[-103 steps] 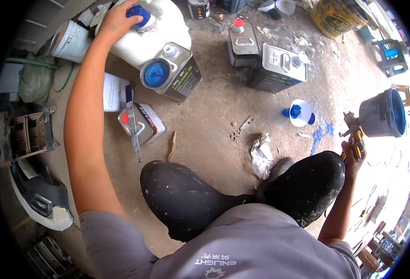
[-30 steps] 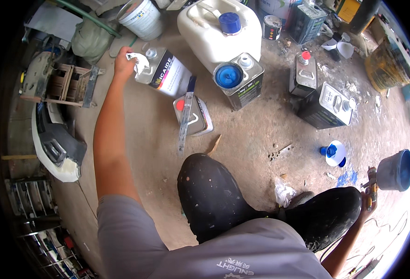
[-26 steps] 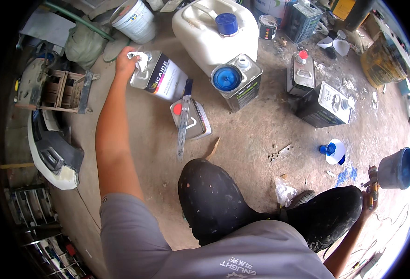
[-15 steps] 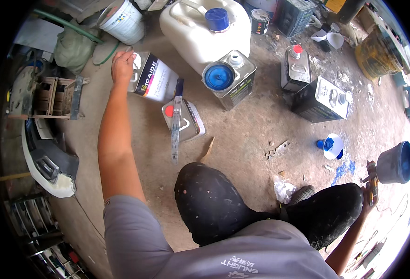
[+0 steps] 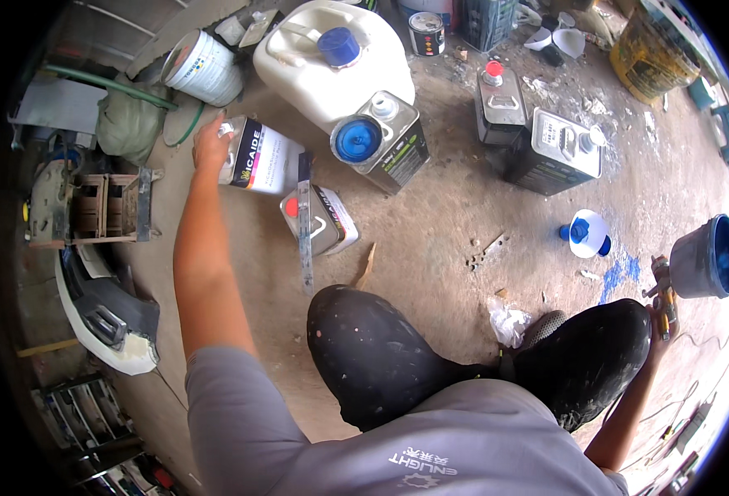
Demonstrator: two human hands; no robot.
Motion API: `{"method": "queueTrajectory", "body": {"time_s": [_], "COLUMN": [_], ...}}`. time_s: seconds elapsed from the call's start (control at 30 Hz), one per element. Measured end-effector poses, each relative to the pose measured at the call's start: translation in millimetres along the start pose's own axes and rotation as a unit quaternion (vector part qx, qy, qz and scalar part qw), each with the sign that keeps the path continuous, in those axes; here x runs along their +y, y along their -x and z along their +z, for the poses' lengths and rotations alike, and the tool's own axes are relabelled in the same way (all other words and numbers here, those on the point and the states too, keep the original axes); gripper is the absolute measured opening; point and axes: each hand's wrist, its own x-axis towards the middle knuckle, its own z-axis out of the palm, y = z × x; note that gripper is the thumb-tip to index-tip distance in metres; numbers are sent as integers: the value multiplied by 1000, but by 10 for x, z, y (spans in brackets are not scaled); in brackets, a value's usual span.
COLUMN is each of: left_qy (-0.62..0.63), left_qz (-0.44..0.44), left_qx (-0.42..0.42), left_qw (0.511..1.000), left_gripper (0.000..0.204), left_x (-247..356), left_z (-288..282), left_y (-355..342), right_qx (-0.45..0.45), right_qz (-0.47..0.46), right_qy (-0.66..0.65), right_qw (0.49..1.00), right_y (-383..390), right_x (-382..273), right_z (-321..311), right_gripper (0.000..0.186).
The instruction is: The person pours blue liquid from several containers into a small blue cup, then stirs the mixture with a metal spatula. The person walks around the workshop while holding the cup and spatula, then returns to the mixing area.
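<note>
In the head view, the left hand (image 5: 209,150) reaches far left, touching a white scrap (image 5: 226,130) at the end of a white can (image 5: 275,161); how its fingers are bent I cannot tell. At right, the right hand (image 5: 659,329) is wrapped around a spray gun (image 5: 667,304) bearing a grey pot (image 5: 693,266). A red-capped can (image 5: 337,235) stands nearer than the white one, a ruler (image 5: 305,248) across it.

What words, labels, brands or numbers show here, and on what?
I won't copy wording, but print stands on:
White tin at the left hand: pale capitals on a dark band.
Tin under the strip: side lettering.
Bucket: lettering.
Shirt: pale lettering, emblem.
Small can: too small to read.
Other print: too small or blurred.
</note>
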Motion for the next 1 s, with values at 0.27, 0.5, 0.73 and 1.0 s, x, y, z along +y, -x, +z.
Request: {"method": "queueTrajectory", "body": {"time_s": [0.27, 0.5, 0.73, 1.0], "left_qy": [-66, 116, 193, -119], "left_qz": [120, 572, 576, 721], "left_qx": [230, 145, -40, -114], "left_qw": [963, 799, 793, 673], "left_gripper": [72, 47, 92, 46], "left_x": [-104, 3281, 5350, 6702], "left_z": [-597, -720, -57, -354], "left_y": [4, 1836, 2311, 1970], "right_qx": [25, 35, 3, 13], "right_qz": [65, 122, 91, 81], "right_qy": [-146, -143, -45, -41], "right_qw": [987, 982, 995, 996], "right_y": [183, 292, 338, 416], "right_x": [226, -219, -82, 190], "right_z": [57, 459, 468, 291], "right_gripper": [54, 37, 30, 31]}}
